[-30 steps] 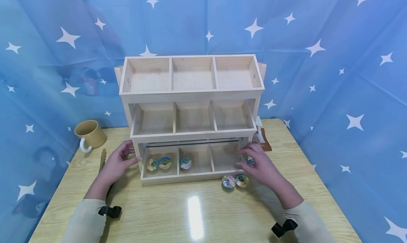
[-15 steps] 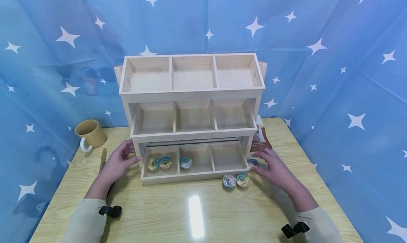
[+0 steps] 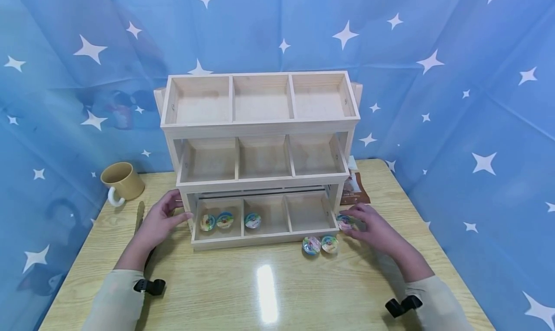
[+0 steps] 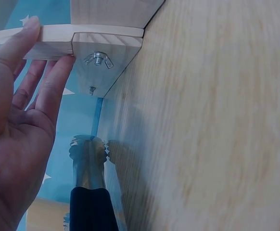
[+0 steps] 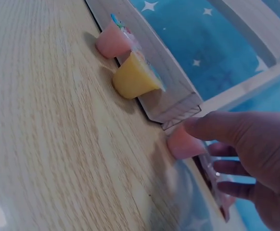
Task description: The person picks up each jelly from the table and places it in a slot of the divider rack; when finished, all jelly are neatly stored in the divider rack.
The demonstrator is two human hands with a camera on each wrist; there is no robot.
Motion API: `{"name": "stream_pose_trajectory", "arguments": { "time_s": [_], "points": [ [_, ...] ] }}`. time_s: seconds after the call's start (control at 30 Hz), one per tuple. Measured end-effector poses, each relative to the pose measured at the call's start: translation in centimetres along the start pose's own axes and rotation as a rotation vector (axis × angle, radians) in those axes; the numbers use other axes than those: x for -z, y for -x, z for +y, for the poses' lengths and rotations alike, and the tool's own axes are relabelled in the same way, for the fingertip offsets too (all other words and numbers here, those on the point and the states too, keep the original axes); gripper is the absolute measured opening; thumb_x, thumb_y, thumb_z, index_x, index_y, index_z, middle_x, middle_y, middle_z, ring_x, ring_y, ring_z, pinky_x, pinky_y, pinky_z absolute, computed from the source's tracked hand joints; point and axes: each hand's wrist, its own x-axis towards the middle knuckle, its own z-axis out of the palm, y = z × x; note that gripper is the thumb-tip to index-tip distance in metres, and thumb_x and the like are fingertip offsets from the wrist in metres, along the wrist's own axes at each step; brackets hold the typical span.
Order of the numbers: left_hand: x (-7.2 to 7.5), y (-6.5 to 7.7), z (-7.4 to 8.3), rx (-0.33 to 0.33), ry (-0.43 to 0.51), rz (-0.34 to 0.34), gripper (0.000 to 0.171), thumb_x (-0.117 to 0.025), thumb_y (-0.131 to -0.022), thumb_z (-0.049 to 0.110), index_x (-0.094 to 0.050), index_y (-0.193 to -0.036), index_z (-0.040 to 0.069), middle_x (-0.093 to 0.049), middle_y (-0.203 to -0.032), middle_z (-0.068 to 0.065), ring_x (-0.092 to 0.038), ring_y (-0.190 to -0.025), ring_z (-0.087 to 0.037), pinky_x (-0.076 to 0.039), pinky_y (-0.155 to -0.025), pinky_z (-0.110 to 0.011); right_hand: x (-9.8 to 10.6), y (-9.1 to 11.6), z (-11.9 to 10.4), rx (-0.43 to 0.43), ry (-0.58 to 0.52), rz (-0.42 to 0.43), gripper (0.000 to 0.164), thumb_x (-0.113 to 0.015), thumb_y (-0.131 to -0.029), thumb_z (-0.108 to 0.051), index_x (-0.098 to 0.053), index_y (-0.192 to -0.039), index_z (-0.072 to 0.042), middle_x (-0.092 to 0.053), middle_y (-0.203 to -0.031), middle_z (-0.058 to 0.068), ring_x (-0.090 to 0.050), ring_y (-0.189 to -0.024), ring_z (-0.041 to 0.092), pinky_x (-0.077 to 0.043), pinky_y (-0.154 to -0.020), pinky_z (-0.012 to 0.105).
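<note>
A three-tier wooden rack [image 3: 260,128] stands on the table, each tier split into three compartments. My left hand [image 3: 158,223] grips its left side frame, thumb in front and fingers behind; a wing nut [image 4: 98,58] shows nearby. Beside the bottom tier's right end, my right hand [image 3: 373,230] pinches a pink jelly cup [image 5: 182,144] between thumb and fingers, low by the tabletop. Two jelly cups [image 3: 225,220] lie in the bottom left compartment and one jelly cup [image 3: 253,220] in the middle. In front of the rack sit a pink jelly cup [image 5: 112,42] and a yellow jelly cup [image 5: 134,79].
A tan mug [image 3: 123,181] with a white handle stands at the back left. Between it and my left hand lies a metal tool with a scalloped edge [image 4: 88,159] and black handle. A brown packet [image 3: 355,191] lies behind my right hand. Blue star-patterned cloth [image 3: 451,104] surrounds the table.
My right hand has moved right, from over the bottom right compartment to the jelly cup outside the rack, and has taken hold of it. The left hand has kept its place.
</note>
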Motion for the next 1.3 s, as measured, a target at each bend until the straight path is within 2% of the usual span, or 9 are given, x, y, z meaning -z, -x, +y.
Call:
{"name": "stream_pose_trajectory", "arguments": {
  "time_s": [0.2, 0.33, 0.5, 0.7, 0.9, 1.13, 1.3],
  "points": [
    [0.0, 0.0, 0.0, -0.007, 0.025, -0.005, 0.067, -0.08, -0.103, 0.006, -0.048, -0.161, 0.004, -0.064, -0.147, -0.026, -0.062, -0.123, 0.001, -0.055, -0.095, -0.018, -0.3, -0.2, 0.3, 0.009, 0.016, -0.007, 0.052, -0.088, -0.097, -0.021, -0.072, -0.143, -0.003, -0.065, -0.128, 0.011, -0.062, -0.122, 0.037, -0.055, -0.101, 0.063],
    [0.0, -0.1, -0.2, -0.018, 0.028, -0.006, 0.066, -0.08, -0.103, 0.006, -0.048, -0.161, 0.003, -0.064, -0.148, -0.026, -0.062, -0.122, 0.003, -0.055, -0.095, -0.018, -0.7, -0.4, 0.5, -0.003, 0.025, 0.009, 0.048, -0.091, -0.095, -0.022, -0.075, -0.137, -0.004, -0.064, -0.123, 0.008, -0.062, -0.117, 0.033, -0.055, -0.099, 0.06],
    [0.0, -0.2, -0.4, -0.028, 0.026, -0.007, 0.066, -0.08, -0.103, 0.007, -0.048, -0.161, 0.004, -0.064, -0.148, -0.026, -0.062, -0.122, 0.004, -0.055, -0.095, -0.018, -1.3, -0.5, 0.4, 0.005, 0.066, 0.08, 0.043, -0.095, -0.086, -0.013, -0.076, -0.125, -0.005, -0.063, -0.116, 0.004, -0.059, -0.109, 0.026, -0.057, -0.093, 0.052],
    [0.0, -0.2, -0.4, -0.026, 0.02, -0.005, 0.066, -0.08, -0.103, 0.008, -0.049, -0.161, 0.005, -0.065, -0.146, -0.025, -0.062, -0.121, 0.004, -0.056, -0.095, -0.018, -0.7, -0.1, -0.1, 0.04, 0.112, 0.174, 0.044, -0.094, -0.079, -0.005, -0.075, -0.118, -0.006, -0.063, -0.113, 0.001, -0.056, -0.109, 0.025, -0.055, -0.09, 0.049],
    [0.0, -0.2, -0.4, -0.015, 0.015, -0.002, 0.066, -0.08, -0.103, 0.009, -0.049, -0.161, 0.005, -0.066, -0.145, -0.023, -0.063, -0.122, 0.002, -0.055, -0.095, -0.019, -0.3, 0.1, -1.6, 0.142, 0.129, 0.264, 0.044, -0.094, -0.077, -0.004, -0.075, -0.117, -0.006, -0.064, -0.114, 0.002, -0.056, -0.11, 0.025, -0.054, -0.09, 0.05],
    [0.0, -0.1, -0.4, -0.014, 0.008, 0.0, 0.065, -0.08, -0.104, 0.009, -0.049, -0.161, 0.004, -0.066, -0.144, -0.025, -0.063, -0.122, 0.001, -0.055, -0.095, -0.019, -0.5, -0.4, -4.2, 0.201, 0.09, 0.274, 0.042, -0.092, -0.08, -0.008, -0.075, -0.119, -0.006, -0.066, -0.121, 0.006, -0.058, -0.115, 0.026, -0.054, -0.094, 0.053],
    [0.0, -0.1, -0.4, -0.022, 0.016, 0.0, 0.066, -0.08, -0.103, 0.008, -0.049, -0.161, 0.003, -0.065, -0.145, -0.027, -0.063, -0.121, 0.004, -0.055, -0.094, -0.018, -1.2, -1.6, -5.7, 0.263, 0.07, 0.289, 0.041, -0.091, -0.079, -0.01, -0.075, -0.116, -0.007, -0.065, -0.118, 0.004, -0.057, -0.11, 0.022, -0.054, -0.09, 0.048]
  ]
}}
